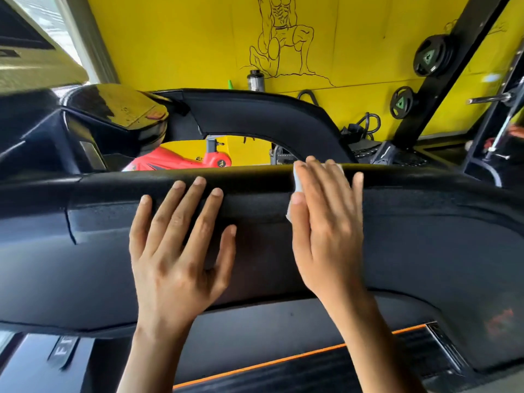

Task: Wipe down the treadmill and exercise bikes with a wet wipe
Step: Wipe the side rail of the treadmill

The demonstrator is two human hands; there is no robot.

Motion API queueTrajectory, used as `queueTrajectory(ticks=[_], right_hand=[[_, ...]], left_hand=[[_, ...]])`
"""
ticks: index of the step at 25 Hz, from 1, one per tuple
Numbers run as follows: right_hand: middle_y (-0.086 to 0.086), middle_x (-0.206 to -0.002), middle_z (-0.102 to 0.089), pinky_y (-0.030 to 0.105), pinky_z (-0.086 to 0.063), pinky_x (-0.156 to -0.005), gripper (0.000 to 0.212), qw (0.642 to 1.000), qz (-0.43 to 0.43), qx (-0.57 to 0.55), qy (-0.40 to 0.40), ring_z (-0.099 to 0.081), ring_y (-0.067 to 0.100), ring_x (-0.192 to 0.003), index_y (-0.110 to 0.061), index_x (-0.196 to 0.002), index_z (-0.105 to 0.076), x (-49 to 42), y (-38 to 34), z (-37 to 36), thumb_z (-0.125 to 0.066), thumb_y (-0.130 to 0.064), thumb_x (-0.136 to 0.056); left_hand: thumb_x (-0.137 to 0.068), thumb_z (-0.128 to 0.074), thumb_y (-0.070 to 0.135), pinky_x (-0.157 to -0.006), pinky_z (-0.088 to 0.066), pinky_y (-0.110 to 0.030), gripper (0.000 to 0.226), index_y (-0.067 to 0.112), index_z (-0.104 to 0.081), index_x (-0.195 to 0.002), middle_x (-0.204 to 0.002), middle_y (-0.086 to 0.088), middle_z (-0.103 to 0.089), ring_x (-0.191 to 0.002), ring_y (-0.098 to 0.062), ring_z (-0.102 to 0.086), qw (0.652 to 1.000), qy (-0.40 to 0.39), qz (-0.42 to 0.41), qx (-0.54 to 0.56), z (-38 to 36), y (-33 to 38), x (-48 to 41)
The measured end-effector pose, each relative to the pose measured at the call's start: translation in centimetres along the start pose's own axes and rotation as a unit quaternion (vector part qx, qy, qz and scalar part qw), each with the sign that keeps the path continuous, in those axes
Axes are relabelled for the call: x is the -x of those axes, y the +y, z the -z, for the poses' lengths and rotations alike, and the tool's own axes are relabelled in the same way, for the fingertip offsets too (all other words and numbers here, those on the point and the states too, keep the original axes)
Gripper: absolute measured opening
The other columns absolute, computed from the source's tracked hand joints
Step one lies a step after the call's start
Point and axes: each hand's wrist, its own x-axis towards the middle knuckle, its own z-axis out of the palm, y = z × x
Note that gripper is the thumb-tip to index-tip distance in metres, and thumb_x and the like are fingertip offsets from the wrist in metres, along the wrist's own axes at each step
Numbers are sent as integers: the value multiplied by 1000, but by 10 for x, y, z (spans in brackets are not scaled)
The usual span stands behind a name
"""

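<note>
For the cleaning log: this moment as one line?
phase: wiping | right hand: presses white wet wipe on black padded treadmill handrail | left hand: rests flat on handrail

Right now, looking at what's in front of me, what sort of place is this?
Most likely a gym. Weight plates sit on a black rack by the yellow wall, a red exercise bike stands behind the treadmill's padded handrail, and a muscular figure is drawn on the wall.
</note>
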Motion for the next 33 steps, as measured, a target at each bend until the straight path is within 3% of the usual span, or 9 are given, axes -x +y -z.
queueTrajectory(ticks=[5,11,15,17,20,22,27,31,33], right_hand=[[4,-146,-44,45,-14,-118,41,991,90,-64,-74,-33,22,-141,-15,-138,-51,9,-76,-20,-39,-27,-100],[11,-148,-41,53,-13,-117,45,996,-82,9,45,-28,30,-141,-9,-138,-49,16,-53,-25,-28,-28,-102],[5,-151,-35,42,-10,-118,42,996,71,-42,-36,-23,23,-144,-16,-142,-40,35,-103,-41,-32,-24,-102],[4,-152,-30,41,-13,-117,42,995,93,-11,-36,-21,21,-145,-17,-143,-35,43,-83,-37,-32,-23,-102],[7,-155,-26,46,-13,-118,44,997,-60,31,24,-16,24,-146,-13,-146,-34,44,-45,-24,-30,-22,-103],[5,-157,-21,43,-9,-119,45,994,-102,-3,36,-10,23,-147,-13,-147,-30,41,-51,-23,-30,-20,-102],[2,-152,-29,42,-19,-118,43,995,93,-2,-27,-20,23,-145,-15,-144,-35,50,-67,-32,-39,-15,-101],[12,-150,-36,51,-27,-114,47,999,1,49,21,-26,30,-143,-6,-142,-40,45,3,-2,-48,1,-96],[13,-147,-41,46,-31,-113,45,998,-29,54,22,-33,31,-139,-3,-139,-45,44,33,18,-48,3,-95]], left_hand=[[-91,-58,21,-108,-31,-46,34,3,-65,-119,-128,-16,-58,-123,-28,-51,1000,6,-3,8,21,-43,9],[-92,-57,20,-114,-24,-45,42,3,-55,-130,-139,-16,-48,-133,-28,-42,999,-26,-34,33,31,-68,23],[-91,-58,21,-115,-20,-44,44,3,-54,-131,-140,-17,-46,-134,-29,-40,998,-26,-32,54,30,-71,24],[-91,-58,21,-115,-20,-44,44,3,-54,-131,-140,-17,-46,-134,-29,-39,998,-26,-30,57,30,-69,23],[-91,-58,22,-115,-20,-44,43,2,-56,-129,-139,-17,-47,-134,-29,-40,997,-22,-18,65,31,-67,22],[-90,-58,21,-116,-19,-42,41,0,-59,-126,-138,-19,-49,-133,-31,-40,997,-10,-3,73,29,-60,21],[-91,-54,19,-114,-25,-43,35,-2,-66,-117,-134,-23,-51,-130,-33,-42,992,-11,-25,127,14,-32,13],[-89,-56,18,-114,-25,-44,32,1,-68,-114,-131,-20,-55,-127,-32,-47,985,1,-26,168,-4,-2,0],[-88,-56,19,-114,-26,-44,33,2,-68,-114,-128,-18,-59,-124,-32,-51,977,1,-27,210,-18,25,-9]])
